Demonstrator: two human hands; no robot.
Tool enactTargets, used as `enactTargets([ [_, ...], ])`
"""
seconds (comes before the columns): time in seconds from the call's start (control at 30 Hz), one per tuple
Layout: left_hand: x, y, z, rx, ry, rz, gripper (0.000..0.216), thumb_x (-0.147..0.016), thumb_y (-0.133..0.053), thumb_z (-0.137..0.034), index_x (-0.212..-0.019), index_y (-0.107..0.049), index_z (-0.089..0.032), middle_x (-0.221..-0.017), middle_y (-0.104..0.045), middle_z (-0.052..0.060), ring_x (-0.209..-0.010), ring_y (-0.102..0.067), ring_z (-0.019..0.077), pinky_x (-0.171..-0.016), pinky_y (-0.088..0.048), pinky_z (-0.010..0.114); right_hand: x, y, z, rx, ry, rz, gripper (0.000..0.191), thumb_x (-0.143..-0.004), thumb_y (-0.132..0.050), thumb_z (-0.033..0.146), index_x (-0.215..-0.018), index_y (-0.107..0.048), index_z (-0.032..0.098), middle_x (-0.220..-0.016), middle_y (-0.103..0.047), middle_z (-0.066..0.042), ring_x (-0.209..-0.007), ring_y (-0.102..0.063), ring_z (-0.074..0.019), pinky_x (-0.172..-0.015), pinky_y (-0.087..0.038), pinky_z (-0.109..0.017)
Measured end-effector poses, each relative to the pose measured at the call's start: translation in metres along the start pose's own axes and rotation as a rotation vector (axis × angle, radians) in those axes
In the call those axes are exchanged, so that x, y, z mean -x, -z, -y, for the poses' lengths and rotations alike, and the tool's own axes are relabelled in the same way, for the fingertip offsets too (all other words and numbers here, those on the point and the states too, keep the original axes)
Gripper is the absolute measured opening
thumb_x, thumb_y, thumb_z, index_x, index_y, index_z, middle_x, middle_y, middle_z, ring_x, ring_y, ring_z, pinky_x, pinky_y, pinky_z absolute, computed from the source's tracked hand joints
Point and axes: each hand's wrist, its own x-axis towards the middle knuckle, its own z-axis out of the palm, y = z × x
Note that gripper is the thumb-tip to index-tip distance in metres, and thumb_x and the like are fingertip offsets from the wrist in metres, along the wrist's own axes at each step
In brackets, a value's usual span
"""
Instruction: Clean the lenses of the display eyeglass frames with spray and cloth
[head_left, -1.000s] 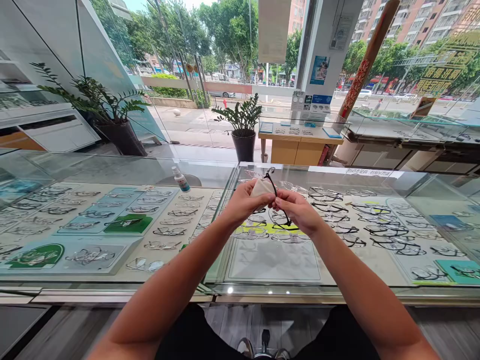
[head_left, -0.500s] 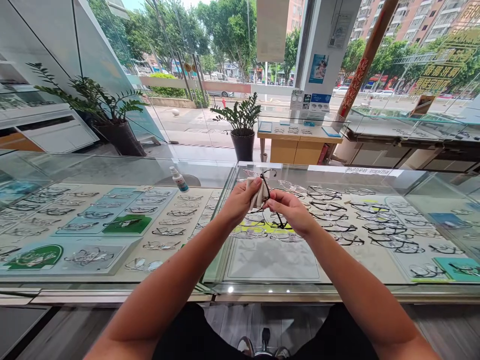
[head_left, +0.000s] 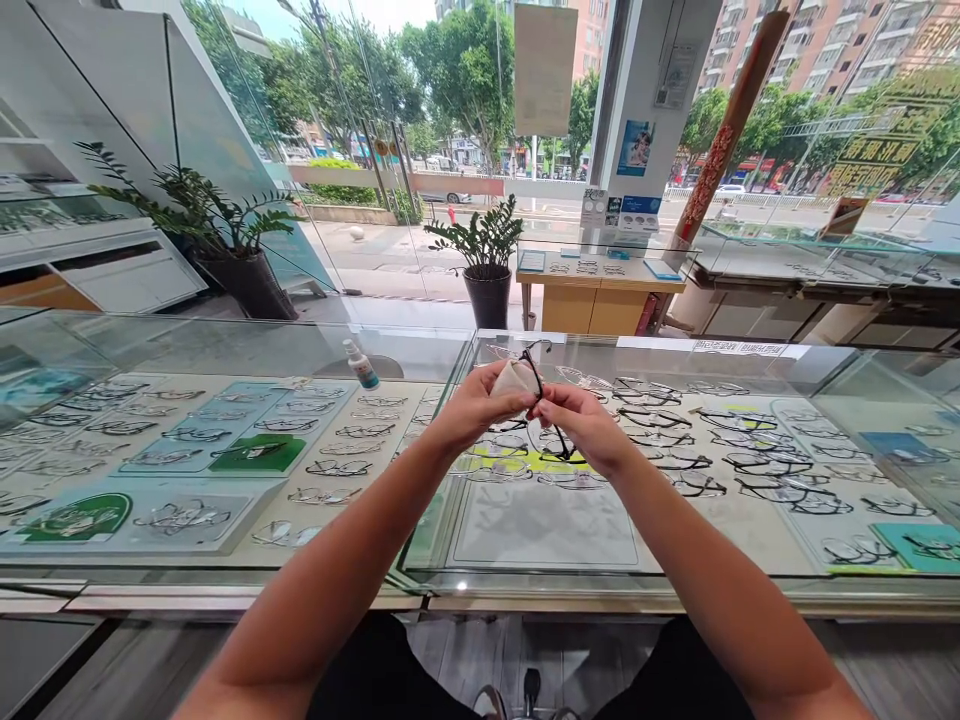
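Over the glass counter, my left hand (head_left: pixel 474 402) is closed on a pale cleaning cloth (head_left: pixel 516 380), which lies against a lens of a pair of dark-framed eyeglasses (head_left: pixel 537 372). My right hand (head_left: pixel 579 418) pinches the same eyeglasses near the middle of the frame, its fingertips close to the left hand's. One end of the frame points up and away, while the other hangs below my right fingers. Part of the frame is hidden behind the cloth and fingers.
A white spray bottle (head_left: pixel 361 366) stands on the counter to the left. Beneath the glass top (head_left: pixel 546 530) lie many rows of eyeglasses. Past the counter are a potted plant (head_left: pixel 487 270) and a wooden display table (head_left: pixel 600 290).
The cloth has shifted from bunched folds to a flatter fold over the lens as my left fingers moved. My right hand keeps its hold on the eyeglasses. The view has tipped slightly upward.
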Motion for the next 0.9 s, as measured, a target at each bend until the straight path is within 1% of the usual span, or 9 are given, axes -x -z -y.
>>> enactTargets([
  [0.13,0.001,-0.015,0.003,0.032,-0.043,-0.119,0.05,-0.072,-0.102,-0.048,-0.085,-0.068,-0.015,-0.066,-0.067,-0.001,-0.054,-0.058,0.0103,-0.051,-0.042,0.021,0.001,-0.007,-0.006,-0.012,0.017,0.004,0.043,-0.079,-0.091,0.061,-0.089,-0.077,0.021,-0.088,-0.071,-0.002,-0.082,-0.053,-0.0169,-0.082,-0.043,-0.034],
  [0.27,0.0,-0.024,0.006,0.014,-0.076,-0.212,0.06,-0.074,-0.096,-0.065,-0.076,-0.061,-0.018,-0.059,-0.062,-0.002,-0.046,-0.051,0.0093,-0.045,-0.04,0.022,0.002,-0.012,-0.009,0.014,0.034,0.032,0.045,-0.08,-0.09,0.063,-0.085,-0.074,0.022,-0.086,-0.07,-0.001,-0.081,-0.052,-0.0168,-0.082,-0.044,-0.034],
  [0.37,-0.001,-0.022,0.007,-0.027,-0.1,-0.225,0.065,-0.081,-0.087,-0.075,-0.07,-0.061,-0.017,-0.055,-0.058,-0.002,-0.045,-0.048,0.0089,-0.045,-0.037,0.022,0.002,-0.011,-0.007,0.03,0.027,0.023,0.044,-0.081,-0.09,0.062,-0.086,-0.074,0.022,-0.087,-0.072,-0.002,-0.083,-0.055,-0.0176,-0.085,-0.045,-0.035],
  [0.43,-0.001,-0.016,0.005,-0.042,-0.084,-0.171,0.066,-0.084,-0.083,-0.077,-0.071,-0.066,-0.015,-0.058,-0.062,0.002,-0.049,-0.052,0.0101,-0.048,-0.04,0.023,0.002,-0.006,-0.003,0.041,0.025,-0.003,0.042,-0.081,-0.089,0.061,-0.087,-0.075,0.022,-0.088,-0.073,-0.002,-0.086,-0.056,-0.0186,-0.086,-0.045,-0.035],
  [0.53,-0.001,-0.005,0.0,-0.016,-0.013,-0.039,0.06,-0.083,-0.087,-0.072,-0.085,-0.075,-0.013,-0.075,-0.074,0.008,-0.062,-0.065,0.0147,-0.058,-0.048,0.024,0.001,0.004,0.007,0.083,0.027,-0.009,0.039,-0.081,-0.089,0.057,-0.088,-0.078,0.021,-0.086,-0.073,-0.002,-0.087,-0.057,-0.0195,-0.086,-0.044,-0.036],
  [0.63,0.0,0.001,-0.003,-0.01,0.022,0.034,0.051,-0.08,-0.095,-0.058,-0.099,-0.079,-0.014,-0.085,-0.078,0.01,-0.071,-0.07,0.0174,-0.063,-0.05,0.025,0.001,0.011,0.013,0.112,0.015,0.017,0.039,-0.08,-0.089,0.057,-0.091,-0.081,0.021,-0.085,-0.073,-0.003,-0.086,-0.057,-0.0194,-0.084,-0.042,-0.036],
  [0.77,0.0,-0.004,-0.001,-0.017,-0.009,0.003,0.048,-0.073,-0.102,-0.044,-0.1,-0.077,-0.014,-0.082,-0.077,0.007,-0.071,-0.071,0.0176,-0.067,-0.054,0.027,-0.001,0.008,0.008,0.066,0.005,0.014,0.041,-0.08,-0.09,0.058,-0.092,-0.081,0.02,-0.086,-0.072,-0.003,-0.086,-0.055,-0.0185,-0.083,-0.041,-0.035],
  [0.83,0.0,-0.011,0.0,-0.005,-0.021,-0.052,0.048,-0.069,-0.104,-0.043,-0.093,-0.073,-0.015,-0.075,-0.075,0.004,-0.065,-0.068,0.016,-0.062,-0.052,0.025,-0.001,0.003,0.003,0.037,0.01,-0.001,0.043,-0.079,-0.09,0.06,-0.09,-0.08,0.02,-0.085,-0.071,-0.002,-0.084,-0.053,-0.0176,-0.081,-0.041,-0.034],
  [0.9,0.0,-0.018,0.001,0.004,-0.038,-0.117,0.049,-0.069,-0.103,-0.048,-0.085,-0.069,-0.016,-0.067,-0.07,0.001,-0.056,-0.063,0.0135,-0.053,-0.047,0.023,0.0,-0.003,-0.002,0.034,0.025,-0.009,0.046,-0.079,-0.089,0.064,-0.088,-0.079,0.02,-0.085,-0.07,-0.002,-0.081,-0.051,-0.0169,-0.079,-0.041,-0.034],
])
